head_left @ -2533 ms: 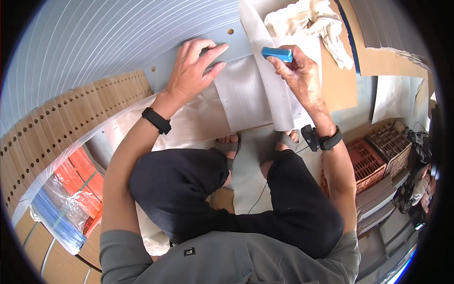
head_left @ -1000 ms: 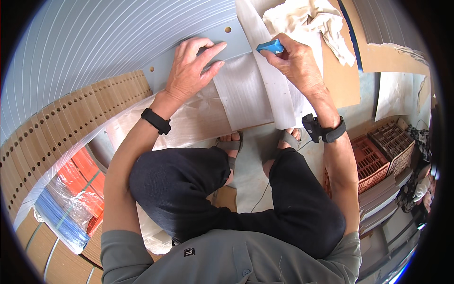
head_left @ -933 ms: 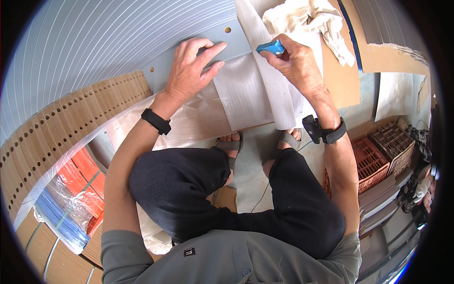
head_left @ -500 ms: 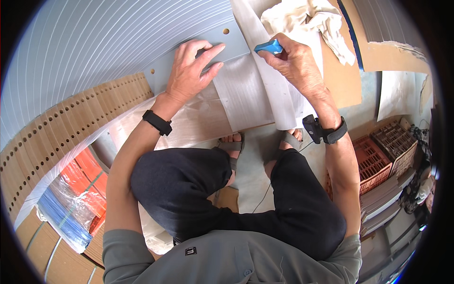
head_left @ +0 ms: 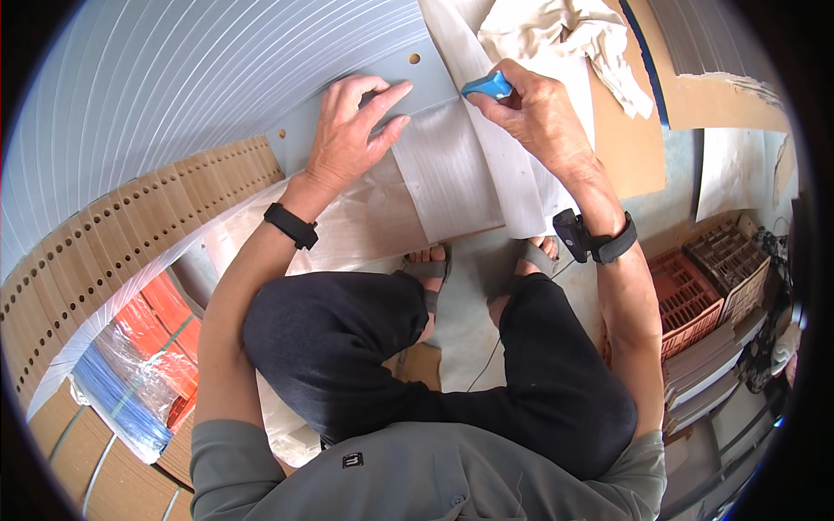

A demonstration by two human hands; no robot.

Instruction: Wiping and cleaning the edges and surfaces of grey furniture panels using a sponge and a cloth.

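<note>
A small blue tool (head_left: 487, 85) is pinched in the grip of the right hand (head_left: 537, 113), its tip set against the upper edge of a pale grey sheet (head_left: 452, 169). The left hand (head_left: 347, 139) is pressed flat, fingers spread, on a grey drilled strip (head_left: 300, 143) just beside that sheet. A crumpled white cloth (head_left: 565, 39) lies beyond the right hand

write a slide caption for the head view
Left hand presses a grey strip flat; right hand holds a blue tool.
</note>
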